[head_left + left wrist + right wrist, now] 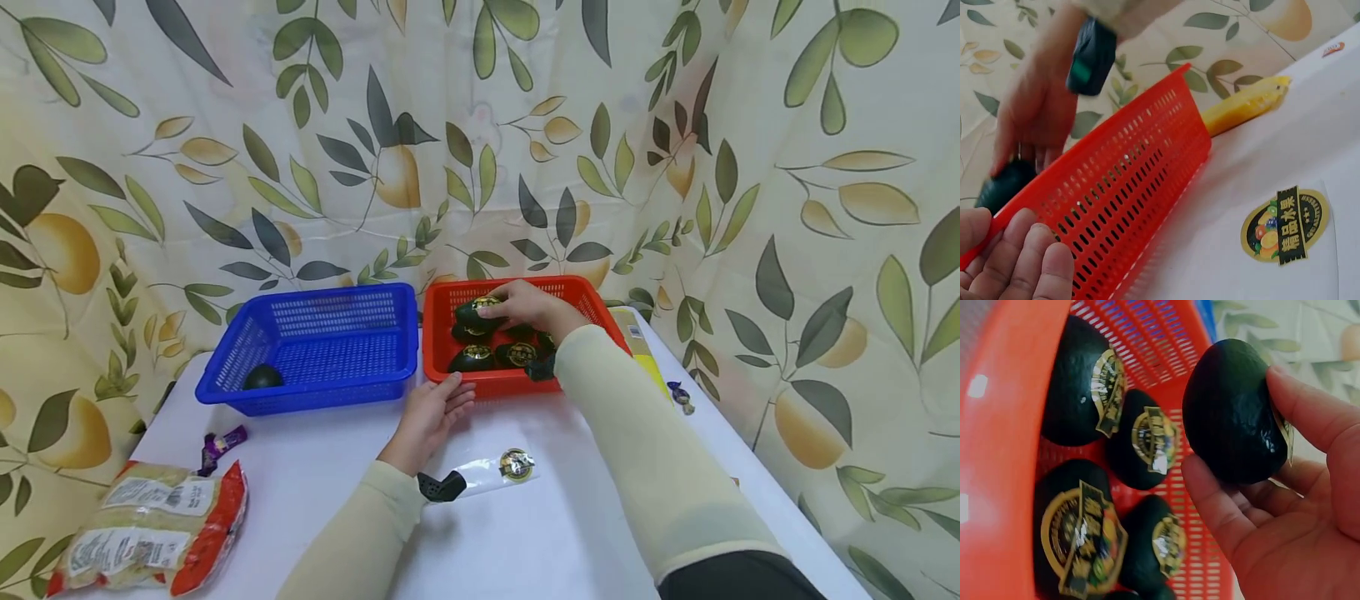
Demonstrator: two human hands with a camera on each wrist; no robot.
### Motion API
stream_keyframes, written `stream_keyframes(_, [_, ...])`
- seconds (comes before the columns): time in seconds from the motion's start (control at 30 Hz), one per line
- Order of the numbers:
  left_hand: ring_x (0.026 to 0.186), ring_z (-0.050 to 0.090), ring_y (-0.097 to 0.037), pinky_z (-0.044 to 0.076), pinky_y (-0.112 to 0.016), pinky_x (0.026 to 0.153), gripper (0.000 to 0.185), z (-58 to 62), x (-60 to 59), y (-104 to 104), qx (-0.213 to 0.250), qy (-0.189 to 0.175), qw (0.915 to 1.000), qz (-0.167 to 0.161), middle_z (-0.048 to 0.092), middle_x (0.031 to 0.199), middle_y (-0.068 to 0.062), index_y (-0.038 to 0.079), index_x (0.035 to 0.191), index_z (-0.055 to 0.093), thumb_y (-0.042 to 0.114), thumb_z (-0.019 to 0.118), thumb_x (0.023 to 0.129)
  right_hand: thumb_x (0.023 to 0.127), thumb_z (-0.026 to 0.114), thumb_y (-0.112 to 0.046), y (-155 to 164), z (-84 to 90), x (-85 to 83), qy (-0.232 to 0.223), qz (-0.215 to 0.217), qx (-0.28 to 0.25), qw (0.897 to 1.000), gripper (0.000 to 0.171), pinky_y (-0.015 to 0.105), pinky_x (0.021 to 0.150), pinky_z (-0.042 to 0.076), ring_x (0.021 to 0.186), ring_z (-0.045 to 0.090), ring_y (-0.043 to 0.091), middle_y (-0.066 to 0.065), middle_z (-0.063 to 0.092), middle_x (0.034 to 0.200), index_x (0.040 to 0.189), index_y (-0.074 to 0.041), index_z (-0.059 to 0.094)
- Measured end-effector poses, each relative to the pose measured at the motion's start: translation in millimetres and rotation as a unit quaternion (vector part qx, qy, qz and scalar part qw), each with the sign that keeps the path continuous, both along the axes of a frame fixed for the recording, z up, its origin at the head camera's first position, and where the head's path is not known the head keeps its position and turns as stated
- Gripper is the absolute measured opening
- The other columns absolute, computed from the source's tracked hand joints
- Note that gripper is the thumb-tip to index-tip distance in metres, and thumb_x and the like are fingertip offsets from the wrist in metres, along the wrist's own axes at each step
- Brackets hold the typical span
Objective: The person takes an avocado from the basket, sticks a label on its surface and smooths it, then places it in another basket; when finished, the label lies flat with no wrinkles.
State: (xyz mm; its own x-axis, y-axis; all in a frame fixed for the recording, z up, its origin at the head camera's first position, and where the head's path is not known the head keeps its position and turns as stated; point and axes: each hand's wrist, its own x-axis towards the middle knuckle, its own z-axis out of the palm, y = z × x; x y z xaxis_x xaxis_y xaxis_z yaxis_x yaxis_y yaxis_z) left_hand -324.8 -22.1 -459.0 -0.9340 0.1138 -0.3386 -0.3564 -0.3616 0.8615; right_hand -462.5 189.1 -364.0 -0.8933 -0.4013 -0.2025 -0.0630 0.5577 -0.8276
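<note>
Nearest thing on the white table (525,533) was a bagged snack pack (150,527) with red ends, sitting at the near left corner. A bit further in, a small purple wrapped candy (222,444) lay just beyond it. Toward the middle, a clear plastic sleeve (495,468) with a round gold-and-black fruit sticker was lying flat, just right of the left wrist.

The left hand (430,416) was resting against the near wall of the red basket (592,300), fingers pretty much straight and relaxed, touching the mesh rather than wrapped around anything. The wrist view showed the fingertips (1019,262) right up on the red wall.

Inside the red basket, the right hand (525,307) had its fingers and thumb curled around a dark avocado (474,315), holding it just above the other stickered avocados (1094,387) still lying in the basket.

To the left, touching the red one, sat the blue basket (330,367) with a single dark avocado (262,377) in its near left corner.

On the right side, a yellow packet (636,342) lay beside the red basket, and another small wrapped candy (681,397) sat near the table's right edge. Leafy lemon-print cloth (480,125) hung all around at the far side.
</note>
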Motion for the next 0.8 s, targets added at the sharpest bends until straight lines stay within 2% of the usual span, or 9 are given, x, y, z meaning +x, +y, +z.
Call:
stream_keyframes(0.13, [0.12, 0.069, -0.033, 0.058, -0.037, 0.1, 0.041, -0.6, 2.2, -1.3, -0.013, -0.009, 0.9999, 0.005, 0.075, 0.122, -0.015, 0.0, 0.133, 0.059, 0.03, 0.065, 0.104, 0.099, 0.073, -0.026, -8.8, -16.3, -7.2, -0.024, -0.015, 0.003, 1.0, 0.053, 0.054, 0.112, 0.048, 0.127, 0.058, 0.041, 0.02, 0.061, 0.133, 0.142, 0.0, 0.058])
stream_keyframes(0.3, [0.124, 0.067, -0.035, 0.056, -0.039, 0.103, 0.042, 0.3, 1.9, 0.0, -0.017, -0.01, 0.9998, -0.002, 0.075, 0.122, -0.015, 0.0, 0.133, 0.06, 0.03, 0.065, 0.104, 0.097, 0.075, -0.026, -9.3, -27.5, -11.3, -0.049, -0.031, 0.05, 0.997, 0.053, 0.053, 0.112, 0.048, 0.122, 0.064, 0.041, 0.02, 0.063, 0.131, 0.141, -0.002, 0.058])
stream_keyframes(0.37, [0.125, 0.066, -0.036, 0.056, -0.04, 0.103, 0.042, 0.6, 1.3, 0.5, -0.016, -0.009, 0.9998, -0.002, 0.075, 0.122, -0.015, 0.0, 0.133, 0.059, 0.03, 0.064, 0.105, 0.097, 0.075, -0.025, -8.7, -28.6, -11.5, -0.05, -0.029, 0.073, 0.996, 0.054, 0.05, 0.109, 0.051, 0.117, 0.068, 0.038, 0.02, 0.063, 0.132, 0.142, -0.001, 0.057])
stream_keyframes(0.53, [0.123, 0.068, -0.036, 0.056, -0.041, 0.102, 0.04, 1.7, 1.3, 0.1, -0.014, -0.008, 0.9999, 0.006, 0.076, 0.119, -0.015, -0.001, 0.134, 0.058, 0.028, 0.062, 0.106, 0.099, 0.071, -0.02, -10.5, -27.8, -11.3, -0.049, -0.025, 0.09, 0.994, 0.05, 0.046, 0.102, 0.057, 0.109, 0.069, 0.034, 0.019, 0.064, 0.129, 0.142, 0.001, 0.056])
stream_keyframes(0.7, [0.121, 0.069, -0.034, 0.059, -0.037, 0.097, 0.039, 2.8, -0.6, -0.3, -0.017, -0.006, 0.9998, 0.009, 0.077, 0.117, -0.014, -0.001, 0.132, 0.06, 0.028, 0.063, 0.106, 0.102, 0.066, -0.027, -15.1, -21.7, -9.9, -0.03, -0.017, 0.121, 0.992, 0.042, 0.045, 0.099, 0.058, 0.114, 0.065, 0.036, 0.02, 0.066, 0.127, 0.136, -0.002, 0.062])
stream_keyframes(0.8, [0.118, 0.071, -0.032, 0.059, -0.037, 0.097, 0.041, 2.1, -1.7, -1.1, -0.022, -0.004, 0.9997, 0.004, 0.077, 0.115, -0.012, 0.0, 0.132, 0.061, 0.03, 0.064, 0.105, 0.103, 0.065, -0.03, -17.3, -18.4, -8.7, -0.011, -0.006, 0.143, 0.99, 0.045, 0.044, 0.098, 0.059, 0.117, 0.065, 0.036, 0.018, 0.066, 0.132, 0.139, -0.003, 0.062])
